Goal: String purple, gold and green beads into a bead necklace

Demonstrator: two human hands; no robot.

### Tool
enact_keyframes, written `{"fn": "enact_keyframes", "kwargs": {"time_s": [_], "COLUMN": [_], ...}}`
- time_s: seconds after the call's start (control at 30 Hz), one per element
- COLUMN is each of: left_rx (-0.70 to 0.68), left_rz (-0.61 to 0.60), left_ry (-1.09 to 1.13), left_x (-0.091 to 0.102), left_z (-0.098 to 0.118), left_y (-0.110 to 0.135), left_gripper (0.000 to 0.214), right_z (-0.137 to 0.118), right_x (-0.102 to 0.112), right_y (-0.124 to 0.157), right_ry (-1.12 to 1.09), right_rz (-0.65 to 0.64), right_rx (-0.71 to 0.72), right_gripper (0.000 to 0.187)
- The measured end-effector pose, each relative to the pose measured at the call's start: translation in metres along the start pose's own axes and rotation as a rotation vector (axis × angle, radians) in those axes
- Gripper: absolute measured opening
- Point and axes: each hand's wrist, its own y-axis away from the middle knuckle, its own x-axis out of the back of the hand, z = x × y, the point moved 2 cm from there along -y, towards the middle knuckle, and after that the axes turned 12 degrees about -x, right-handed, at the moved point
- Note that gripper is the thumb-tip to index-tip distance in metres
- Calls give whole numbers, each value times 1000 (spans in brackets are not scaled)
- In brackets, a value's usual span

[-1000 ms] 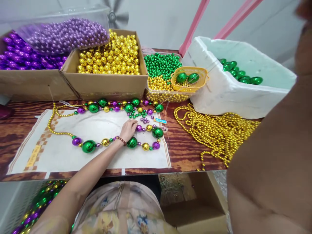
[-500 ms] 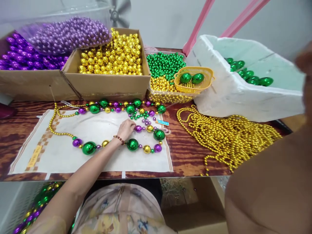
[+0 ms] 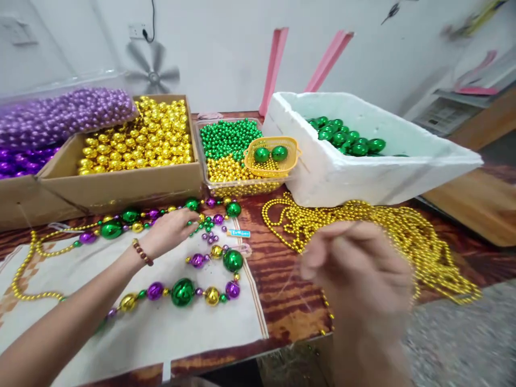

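Observation:
My left hand (image 3: pixel 173 232), with a bead bracelet on its wrist, reaches over the white cloth (image 3: pixel 161 349). Its fingers are drawn together at a small pile of green beads (image 3: pixel 207 224); whatever is between the fingertips is hidden. A bead strand (image 3: pixel 183 292) of purple, green and gold balls curves across the cloth below it. Over the right side of the table my right hand (image 3: pixel 355 263) is raised and blurred, thumb and fingers pinched together. A fine clear thread (image 3: pixel 288 279) trails from them. Small purple beads (image 3: pixel 209 238) lie beside the green ones.
Behind stand a carton of gold balls (image 3: pixel 137 140), a clear tub of green and gold beads (image 3: pixel 229 140) with a yellow basket (image 3: pixel 272 171) on it, and a foam box (image 3: pixel 322 185) of green balls. Gold bead chains (image 3: pixel 379 236) are heaped at the right.
The view has swung right. My left hand has gone from the strand's purple ball to the small green beads. My right hand has come down into view over the table.

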Motion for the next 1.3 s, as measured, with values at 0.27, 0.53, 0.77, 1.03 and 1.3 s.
{"fn": "enact_keyframes", "kwargs": {"time_s": [0.27, 0.53, 0.77, 1.03, 1.3], "left_rx": [-230, -184, -204, 332, 515], "left_rz": [297, 231, 387, 307, 585], "left_ry": [-207, -229, 608, 1627, 2076], "left_x": [-15, -49, -15, -8, 4], "left_z": [63, 50, 52, 40, 14], "left_y": [-251, -322, -251, -51, 20], "left_gripper": [20, 42, 29, 39, 34], "right_z": [97, 128, 133, 121, 127], "right_x": [-24, -26, -29, -50, -81], "right_y": [23, 47, 33, 29, 57], "right_ry": [-278, -310, -195, 18, 258], "right_rz": [-165, -105, -142, -163, -192], "right_rx": [-382, -594, -442, -243, -146], "right_gripper": [21, 35, 29, 14, 17]}}
